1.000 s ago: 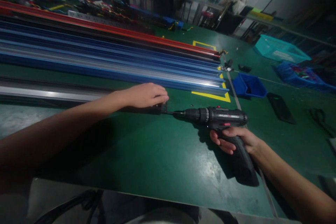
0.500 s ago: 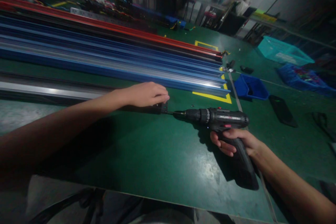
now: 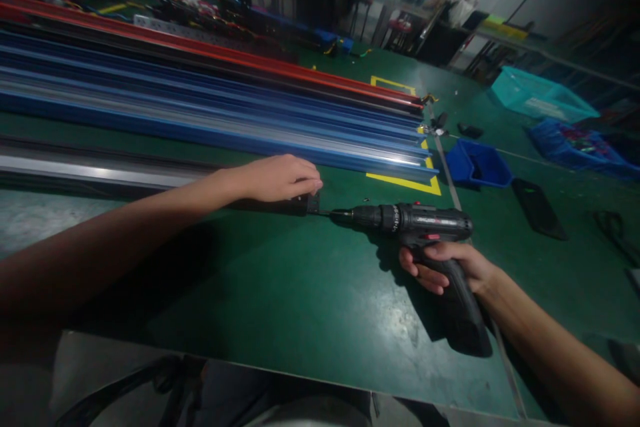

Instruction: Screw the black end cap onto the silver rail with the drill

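Left hand (image 3: 280,179) laid over the right end of the black rail (image 3: 100,170), fingers close together; whether they pinch its far side cannot be told. Right hand (image 3: 473,260) wrapped round the grip of the drill (image 3: 430,219), its bit (image 3: 324,214) at the rail's end plate (image 3: 313,204). Rail lies on the green table (image 3: 300,293), nearer the person than the blue rails (image 3: 240,125).

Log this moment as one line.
left hand: on bar near its end; right hand: holding drill; bit: pointed at bar's end; blue rails: beyond bar
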Motion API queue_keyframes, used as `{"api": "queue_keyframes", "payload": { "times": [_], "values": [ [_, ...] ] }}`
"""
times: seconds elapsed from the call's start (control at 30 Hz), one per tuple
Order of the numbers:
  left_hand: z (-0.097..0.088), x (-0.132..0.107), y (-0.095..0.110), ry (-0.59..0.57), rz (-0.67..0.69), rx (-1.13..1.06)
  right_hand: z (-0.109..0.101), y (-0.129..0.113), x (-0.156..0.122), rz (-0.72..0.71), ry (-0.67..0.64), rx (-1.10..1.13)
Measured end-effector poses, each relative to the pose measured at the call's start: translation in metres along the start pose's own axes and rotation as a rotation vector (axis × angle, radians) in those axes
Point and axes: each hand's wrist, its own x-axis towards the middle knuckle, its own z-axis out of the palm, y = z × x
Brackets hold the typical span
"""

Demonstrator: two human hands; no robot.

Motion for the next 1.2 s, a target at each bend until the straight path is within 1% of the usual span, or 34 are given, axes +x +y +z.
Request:
{"api": "queue_keyframes", "payload": {
  "times": [0.2, 0.47, 0.7, 0.9, 1.2],
  "values": [
    [-0.0014, -0.0002, 0.0009, 0.001, 0.009, -0.003, 0.0026, 0.0001, 0.0017, -0.011, -0.006, -0.003],
    [-0.0001, -0.0015, -0.0011, -0.018, -0.001, 0.008, 0.0009, 0.0026, 0.0021, -0.009, -0.011, 0.0],
    [0.0003, 0.0005, -0.0002, 0.007, 0.017, 0.014, 0.0001, 0.0026, -0.0023, 0.012, 0.035, 0.014],
    [0.0004, 0.0003, 0.0007, -0.003, 0.003, 0.004, -0.0003, 0.0036, -0.0028, 0.026, 0.061, 0.015],
    [0.0008, 0.0008, -0.0007, -0.01, -0.008, -0.019, 0.0014, 0.0039, -0.0039, 0.006, 0.06, -0.015]
  ]
}}
